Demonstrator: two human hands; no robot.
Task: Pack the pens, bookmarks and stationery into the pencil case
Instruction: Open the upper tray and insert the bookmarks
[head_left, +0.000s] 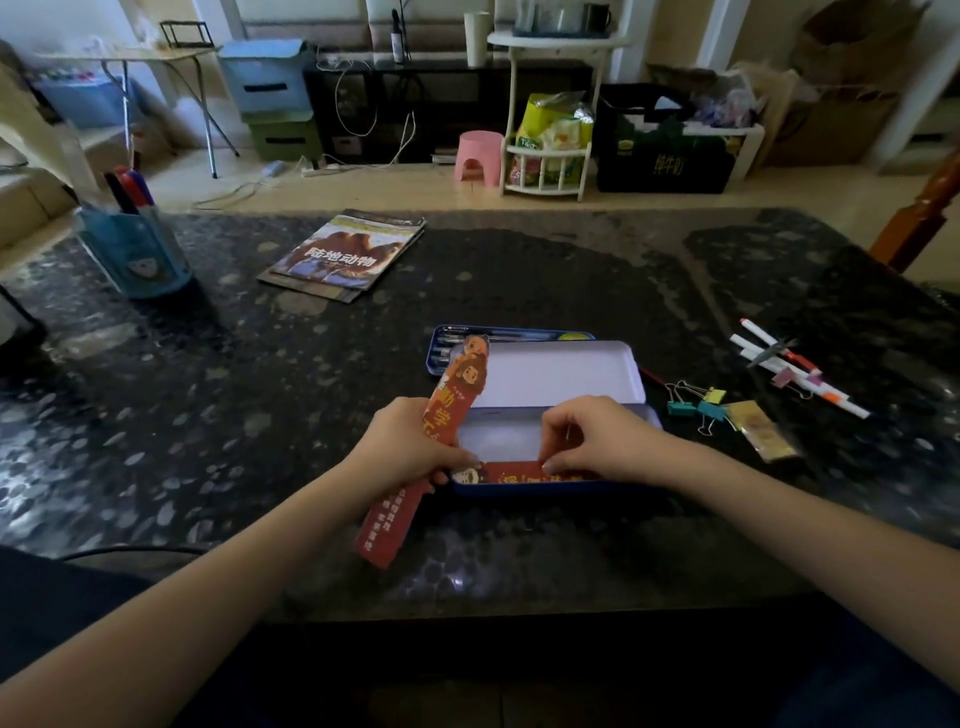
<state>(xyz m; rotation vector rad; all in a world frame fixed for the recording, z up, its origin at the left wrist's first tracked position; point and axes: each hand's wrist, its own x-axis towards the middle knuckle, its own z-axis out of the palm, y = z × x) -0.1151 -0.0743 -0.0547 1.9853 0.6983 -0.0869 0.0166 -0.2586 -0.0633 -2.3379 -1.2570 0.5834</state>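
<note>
Magazines (345, 254) on dark stone table (519, 270), pink stool (479, 155) and white rack (548, 161) beyond

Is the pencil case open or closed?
Open. The pencil case has its white lid swung back, showing the inside, where a red bookmark lies along the near edge.

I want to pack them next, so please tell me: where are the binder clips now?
In the head view, the binder clips lie on the table, right of the open pencil case, with the white pens behind them.
</note>
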